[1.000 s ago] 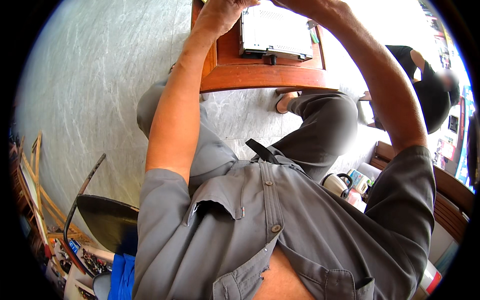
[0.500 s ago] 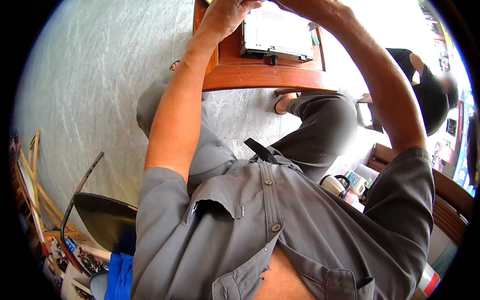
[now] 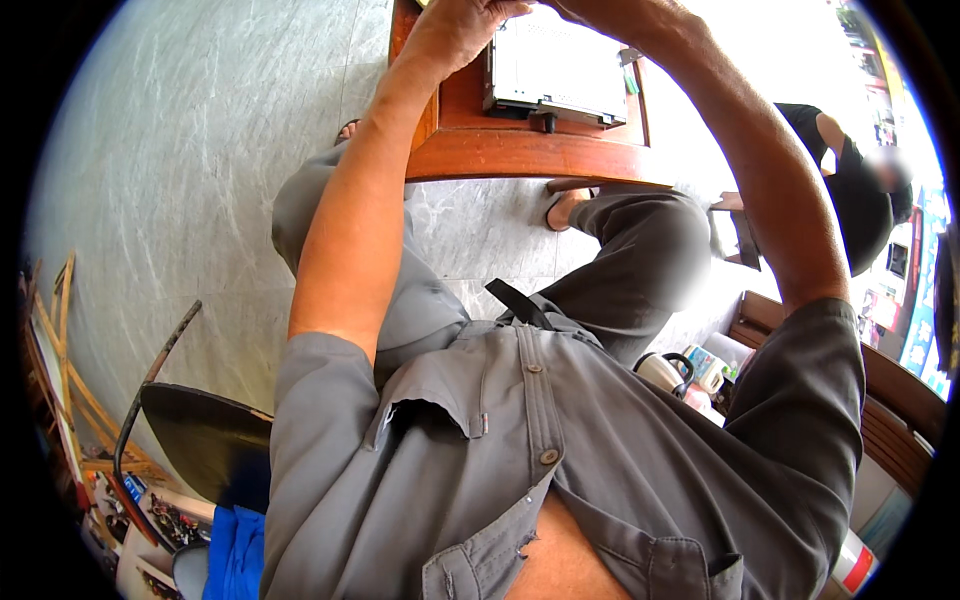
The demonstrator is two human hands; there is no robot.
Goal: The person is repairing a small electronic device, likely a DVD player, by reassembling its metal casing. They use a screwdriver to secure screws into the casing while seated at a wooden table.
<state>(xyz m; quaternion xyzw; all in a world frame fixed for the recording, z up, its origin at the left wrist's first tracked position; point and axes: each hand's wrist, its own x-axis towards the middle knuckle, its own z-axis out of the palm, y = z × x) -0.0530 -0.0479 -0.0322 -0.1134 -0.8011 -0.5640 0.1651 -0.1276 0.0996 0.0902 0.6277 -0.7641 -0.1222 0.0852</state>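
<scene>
A silver-white metal box (image 3: 560,70), looking like an electronic unit with a black lower edge, lies on a reddish-brown wooden table (image 3: 520,155). Over the box's far left corner is my left hand (image 3: 465,28), its fingertips pressed together at the upper edge of the picture. Whatever they pinch, if anything, is too small or hidden to name. My right hand (image 3: 625,18) is above the far side of the box, close to the left one. The picture's upper edge cuts off its fingers. A small black knob-like part (image 3: 548,123) sticks out at the box's near side.
A person in black (image 3: 850,190) sits at the far right. On the left stand a dark chair (image 3: 205,440) and wooden slats (image 3: 70,350). Bottles and a pale kettle-like container (image 3: 665,372) are beside a brown wooden bench (image 3: 890,400) on the right.
The view has shifted very slightly. Both hands keep nearly the same place over the metal box, and the box has not visibly moved on the table.
</scene>
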